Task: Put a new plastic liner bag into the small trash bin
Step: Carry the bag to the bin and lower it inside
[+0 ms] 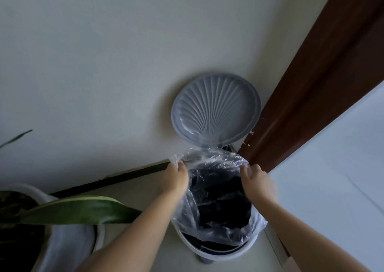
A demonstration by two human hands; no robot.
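Observation:
A small white trash bin (218,253) stands in the corner, its grey shell-ribbed lid (216,109) swung up against the wall. A clear plastic liner bag (212,188) hangs open inside it, showing the dark interior. The bag's far edge is stretched over the back of the rim, below the lid hinge. My left hand (176,178) pinches the bag's edge at the left rear of the rim. On the right rear, my right hand (257,180) grips the bag's edge. The bag's near part sags loosely inside the front rim.
A white pot (68,242) with a large green leaf (83,209) stands left of the bin, close to my left forearm. A brown door frame (324,80) rises at the right, with a white door surface (332,178) beside it. A pale wall lies behind.

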